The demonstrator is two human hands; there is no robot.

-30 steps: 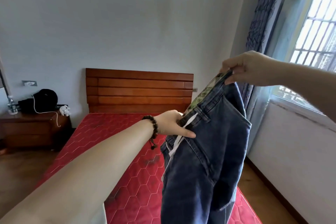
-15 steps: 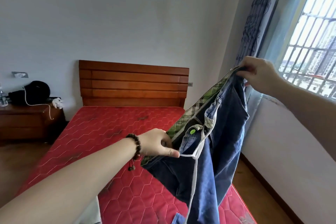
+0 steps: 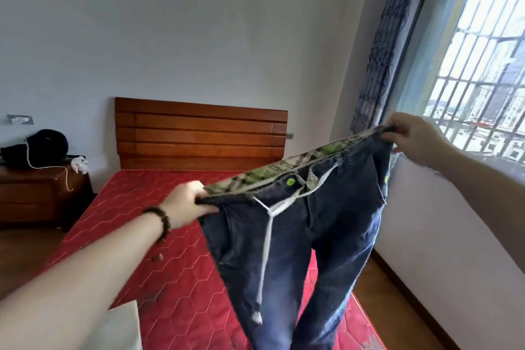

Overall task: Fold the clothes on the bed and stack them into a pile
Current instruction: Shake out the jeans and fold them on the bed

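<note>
Head view, read from left to right. At the far left a dark wooden nightstand (image 3: 42, 193) is seen against the wall, with a black bag (image 3: 51, 145) and a white cable (image 3: 45, 166) on top of it. Beside it stands a bed — a wooden headboard (image 3: 199, 133) and a red quilted mattress (image 3: 136, 236) with a hexagon pattern. A pale folded cloth (image 3: 119, 327) is seen at the near edge of the mattress, low in the frame.

A pair of dark blue jeans (image 3: 312, 236) is held up in the air above the mattress, stretched wide at the waistband by 2 hands. The left hand (image 3: 187, 204), with a beaded bracelet (image 3: 159, 219) at the wrist, is clenched around the left end of the waistband. The right hand (image 3: 409, 133), higher and nearer the window, is pinching the right end. A green plaid lining is shown inside the waistband, a green button (image 3: 290, 181) is seen at the fly, and a white drawstring (image 3: 267, 250) hangs down the front. Both legs hang downward — their lower ends are cut off by the frame.

At the right a patterned curtain (image 3: 380, 65) and a barred window (image 3: 483, 79) are seen.
</note>
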